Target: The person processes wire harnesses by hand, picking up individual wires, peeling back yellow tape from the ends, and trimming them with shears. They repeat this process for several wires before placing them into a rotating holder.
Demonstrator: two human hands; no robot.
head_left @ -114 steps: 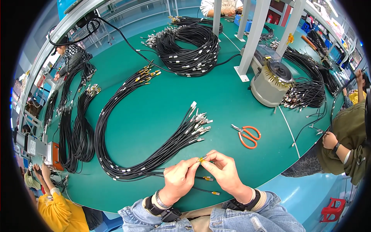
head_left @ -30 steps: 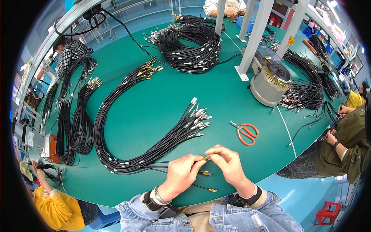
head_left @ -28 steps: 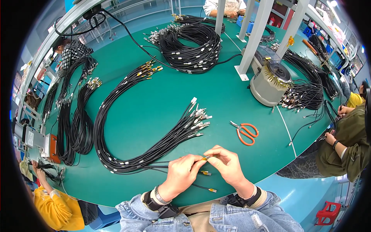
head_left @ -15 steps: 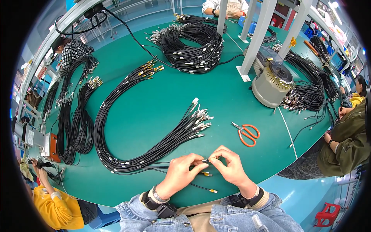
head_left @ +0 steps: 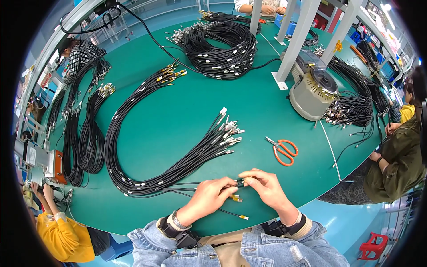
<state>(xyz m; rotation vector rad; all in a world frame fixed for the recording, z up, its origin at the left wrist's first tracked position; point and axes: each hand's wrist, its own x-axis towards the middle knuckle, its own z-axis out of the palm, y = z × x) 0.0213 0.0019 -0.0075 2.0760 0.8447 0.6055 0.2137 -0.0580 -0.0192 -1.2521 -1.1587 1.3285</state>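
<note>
Near the table's front edge, my left hand (head_left: 208, 199) is closed on thin black cables, which run left into a U-shaped cable bundle (head_left: 112, 147). Fingertips of my right hand (head_left: 267, 190) pinch the end of a black cable just in front of the left fingers; the tip itself is mostly hidden. Below the left hand, a loose cable end (head_left: 243, 217) with a yellow and silver connector lies on the green table. Another yellow-banded connector (head_left: 237, 198) shows between the hands. Orange-handled scissors (head_left: 276, 143) lie beyond my right hand, touched by neither.
A large cable coil (head_left: 222, 58) lies at the back. A grey machine with a round top (head_left: 311, 100) stands by white posts (head_left: 291, 53) at the right. More cable bundles (head_left: 92, 151) lie left. Co-workers sit around, one in a green jacket (head_left: 398, 155) at the right.
My hands have drawn closer together at the cable ends, the right fingers shifting slightly. The view has tilted a little; the bundle and scissors stay put.
</note>
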